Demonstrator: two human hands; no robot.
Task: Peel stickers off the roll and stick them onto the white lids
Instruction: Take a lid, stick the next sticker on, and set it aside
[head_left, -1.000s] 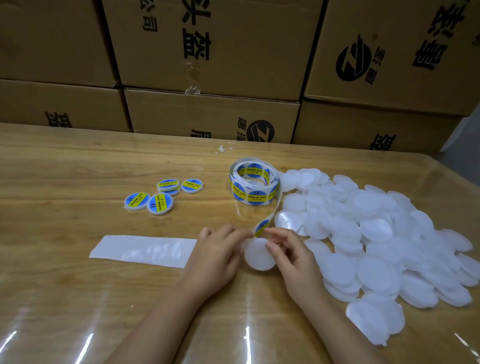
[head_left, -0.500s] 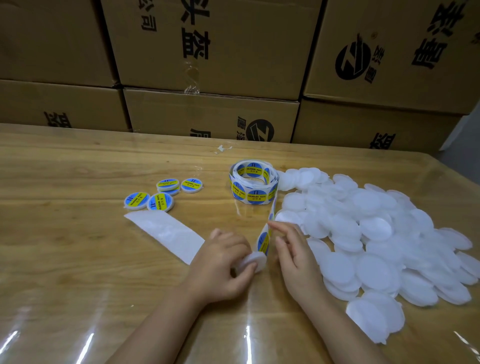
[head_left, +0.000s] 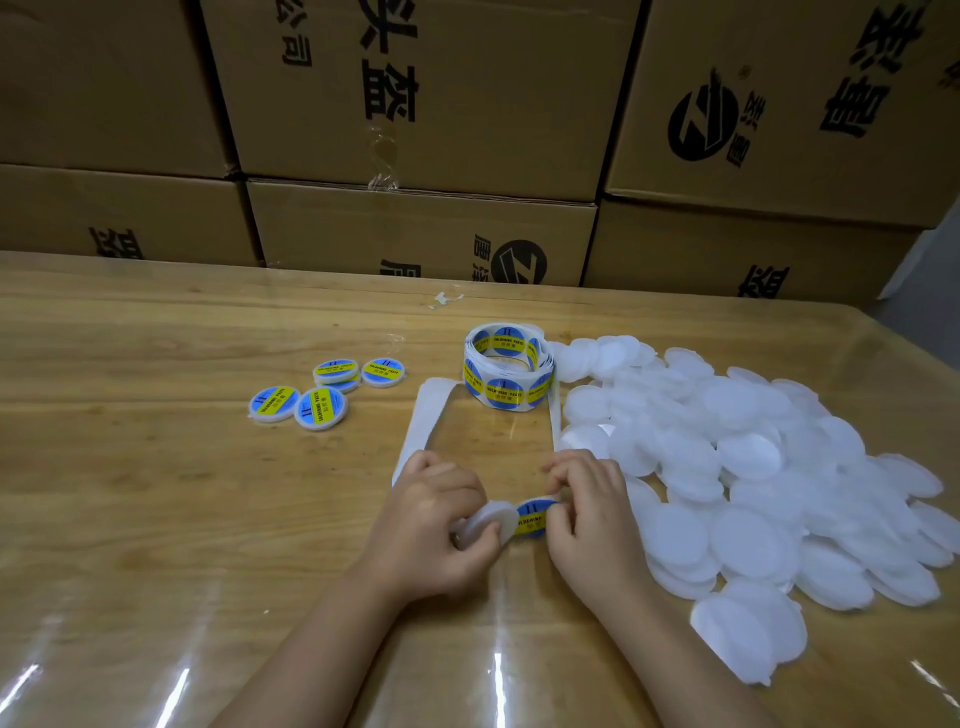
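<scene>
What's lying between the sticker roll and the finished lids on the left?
Head view: the upper end of the empty backing strip, on otherwise bare table.

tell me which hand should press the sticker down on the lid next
Right, most likely. The right hand pinches the blue and yellow sticker at the edge of the white lid. The left hand grips that lid, so it is busy steadying it.

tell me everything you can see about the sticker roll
The sticker roll is a loose coil of white backing paper carrying round blue stickers with a yellow band reading SOLDERING PASTE. It sits on the wooden table, hollow centre up, just left of the pile of white lids. A strip of backing trails from it toward the right hand.
</scene>
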